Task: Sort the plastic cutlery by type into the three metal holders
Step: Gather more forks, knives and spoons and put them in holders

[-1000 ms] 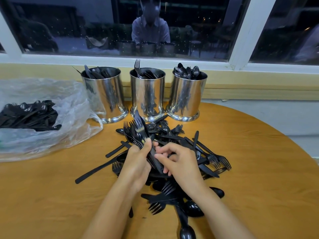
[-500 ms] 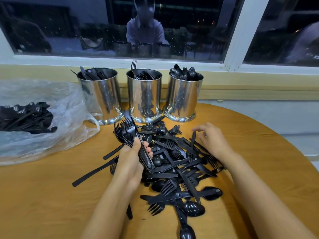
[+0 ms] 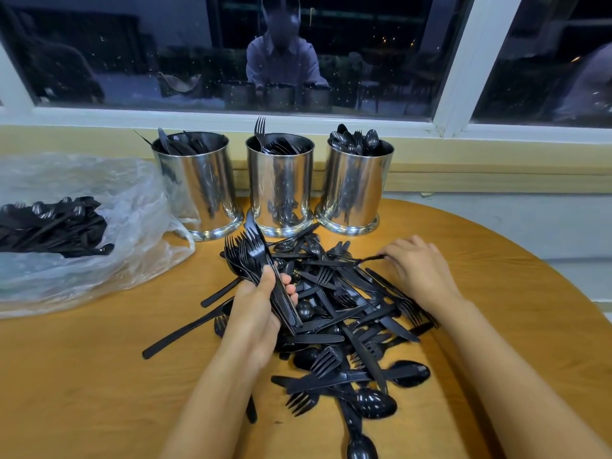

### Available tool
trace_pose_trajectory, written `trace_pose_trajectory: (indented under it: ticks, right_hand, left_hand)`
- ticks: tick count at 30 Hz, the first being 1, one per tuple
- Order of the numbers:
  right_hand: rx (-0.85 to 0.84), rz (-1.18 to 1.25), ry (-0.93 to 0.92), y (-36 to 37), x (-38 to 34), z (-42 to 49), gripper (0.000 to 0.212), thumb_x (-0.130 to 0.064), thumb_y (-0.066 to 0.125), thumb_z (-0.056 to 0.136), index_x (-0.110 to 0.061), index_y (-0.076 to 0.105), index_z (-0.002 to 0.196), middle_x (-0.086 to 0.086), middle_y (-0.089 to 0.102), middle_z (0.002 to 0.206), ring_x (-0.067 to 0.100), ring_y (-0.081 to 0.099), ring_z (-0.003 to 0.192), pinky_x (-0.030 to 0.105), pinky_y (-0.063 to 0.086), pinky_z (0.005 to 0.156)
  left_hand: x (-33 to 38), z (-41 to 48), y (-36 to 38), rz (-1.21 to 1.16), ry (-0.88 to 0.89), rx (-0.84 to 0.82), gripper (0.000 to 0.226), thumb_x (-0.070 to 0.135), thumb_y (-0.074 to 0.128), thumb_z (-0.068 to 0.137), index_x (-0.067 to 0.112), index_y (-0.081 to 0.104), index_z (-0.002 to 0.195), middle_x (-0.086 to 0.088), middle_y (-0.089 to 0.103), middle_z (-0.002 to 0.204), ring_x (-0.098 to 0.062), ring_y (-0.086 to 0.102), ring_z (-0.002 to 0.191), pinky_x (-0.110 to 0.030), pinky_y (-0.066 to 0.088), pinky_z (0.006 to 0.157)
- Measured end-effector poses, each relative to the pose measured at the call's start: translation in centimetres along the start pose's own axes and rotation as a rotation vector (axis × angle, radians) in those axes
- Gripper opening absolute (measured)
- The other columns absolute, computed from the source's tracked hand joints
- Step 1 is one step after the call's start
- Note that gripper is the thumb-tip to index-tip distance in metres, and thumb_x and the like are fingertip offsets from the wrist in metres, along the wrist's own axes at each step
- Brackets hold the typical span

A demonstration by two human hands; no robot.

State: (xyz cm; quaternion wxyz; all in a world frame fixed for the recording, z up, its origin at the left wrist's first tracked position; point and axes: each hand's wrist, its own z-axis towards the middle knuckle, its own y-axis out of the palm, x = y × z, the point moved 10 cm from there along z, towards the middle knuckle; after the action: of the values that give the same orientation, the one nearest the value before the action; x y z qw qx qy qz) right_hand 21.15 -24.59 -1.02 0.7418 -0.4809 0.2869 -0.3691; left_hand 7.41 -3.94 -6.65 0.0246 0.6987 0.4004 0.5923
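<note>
From the head camera, a round wooden tabletop (image 3: pixel 82 376) carries a loose pile of black plastic cutlery (image 3: pixel 347 326) straight ahead of the person. The forks, knives and spoons are crossed at every angle.

The left hand (image 3: pixel 258 313) is clenched around a bundle of forks (image 3: pixel 246 260). The bundle's long axis slants from the handles, low and right of the palm, up to the tines, which fan out away from the person. They point toward the gap between the left holder (image 3: pixel 195 183) and the middle holder (image 3: pixel 280 180). One longer piece in the bundle reaches close to the middle holder's base.

The right hand (image 3: pixel 415 270) rests at the pile's far right edge. Its curled fingertips pinch the end of a blurred piece (image 3: pixel 369 259), which lies roughly crosswise and points left. I cannot tell its type.

The three metal holders stand upright in a row at the tabletop's far side, below the window (image 3: pixel 331 44). The left one holds knives and the middle one forks, with a single fork (image 3: pixel 260 127) standing tines-up above the rim. The right holder (image 3: pixel 354 183) holds spoons (image 3: pixel 354 140) with their bowls up.

A long knife (image 3: pixel 185 329) lies left of the pile, slanting from near left to far right. A spoon (image 3: pixel 361 445) at the near edge has its bowl toward the person.

At the left, a clear plastic bag (image 3: pixel 126 233) holds more black cutlery (image 3: pixel 49 226).
</note>
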Motion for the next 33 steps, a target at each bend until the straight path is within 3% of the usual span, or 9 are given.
trace_pose_trajectory:
  ticks: [2,5,9,12,15,18,25,28,33]
  right_hand:
    - [0.133,0.042,0.026,-1.9,-0.6,-0.3,0.023,-0.016,0.055,0.097,-0.019,0.068,0.115,-0.003,0.067,0.100,0.019,0.051,0.090,0.034,0.039,0.075]
    - [0.242,0.386,0.157,-4.0,-2.6,-1.0,0.020,-0.022,0.045,0.101,-0.027,0.062,0.110,-0.016,0.052,0.079,0.005,0.047,0.069,0.024,0.039,0.059]
    - [0.117,0.937,0.306,-2.3,-7.2,-2.6,0.021,-0.023,0.043,0.101,-0.028,0.063,0.099,-0.013,0.047,0.059,0.003,0.040,0.052,0.023,0.034,0.052]
    - [-0.055,1.148,0.353,-0.4,-9.8,-3.8,0.026,-0.013,0.046,0.101,-0.027,0.068,0.105,-0.014,0.056,0.068,-0.003,0.049,0.056,0.014,0.040,0.058]
    - [-0.154,1.400,0.418,0.9,-10.9,-4.9,0.025,-0.006,0.052,0.098,-0.024,0.067,0.106,-0.006,0.061,0.071,0.004,0.059,0.062,0.019,0.053,0.065]
    - [-0.117,1.419,0.454,1.2,-10.8,-5.2,0.017,-0.005,0.060,0.093,-0.018,0.069,0.099,-0.003,0.061,0.073,0.008,0.065,0.065,0.026,0.058,0.068]
    - [-0.004,1.104,0.296,-0.1,-11.5,-5.2,0.007,-0.017,0.074,0.083,-0.020,0.069,0.081,-0.002,0.065,0.072,0.002,0.053,0.064,0.014,0.047,0.063]
    - [-0.018,1.057,0.218,-0.1,-12.1,-5.2,0.006,-0.015,0.076,0.082,-0.018,0.070,0.080,-0.003,0.059,0.066,0.002,0.048,0.060,0.013,0.043,0.059]
    - [0.008,0.962,0.161,-1.8,-9.7,-4.3,0.005,-0.025,0.074,0.083,-0.029,0.074,0.081,-0.011,0.067,0.078,0.001,0.058,0.075,0.012,0.045,0.069]
  left_hand:
    - [0.0,0.0,0.0,0.009,0.007,0.002,0.022,0.023,0.042,0.104,0.005,0.056,0.105,-0.006,0.059,0.084,-0.016,0.056,0.074,-0.032,0.051,0.074]
    - [-0.1,-0.1,0.1,0.028,0.018,0.007,0.023,0.023,0.043,0.104,0.005,0.056,0.108,-0.007,0.061,0.086,-0.016,0.058,0.075,-0.032,0.051,0.074]
    - [-0.2,-0.3,0.0,0.043,0.020,0.025,0.025,0.023,0.043,0.104,0.004,0.056,0.112,-0.007,0.061,0.087,-0.017,0.059,0.077,-0.032,0.052,0.075]
    - [-0.1,-0.2,-0.3,0.053,0.031,0.045,0.025,0.023,0.043,0.104,0.003,0.056,0.110,-0.008,0.062,0.088,-0.016,0.060,0.078,-0.031,0.052,0.075]
    - [-0.2,-0.2,-0.3,0.066,0.036,0.044,0.025,0.024,0.042,0.104,0.004,0.057,0.105,-0.008,0.063,0.089,-0.016,0.061,0.079,-0.030,0.052,0.077]
    - [-0.2,-0.2,-0.2,0.071,0.036,0.039,0.028,0.024,0.041,0.105,0.005,0.060,0.102,-0.007,0.063,0.088,-0.014,0.061,0.078,-0.030,0.052,0.079]
    - [-0.8,-0.1,-0.1,0.072,-0.010,0.019,0.055,0.043,0.045,0.098,-0.002,0.048,0.130,-0.012,0.067,0.108,-0.020,0.067,0.100,-0.041,0.052,0.097]
    - [-0.7,-0.1,0.2,0.026,-0.004,-0.003,0.040,0.036,0.048,0.100,0.001,0.053,0.117,-0.006,0.062,0.085,-0.016,0.064,0.077,-0.035,0.056,0.075]
    - [-0.5,0.0,-0.1,-0.012,-0.009,0.002,0.013,0.019,0.048,0.102,0.008,0.055,0.103,-0.003,0.059,0.080,-0.012,0.058,0.068,-0.031,0.051,0.071]
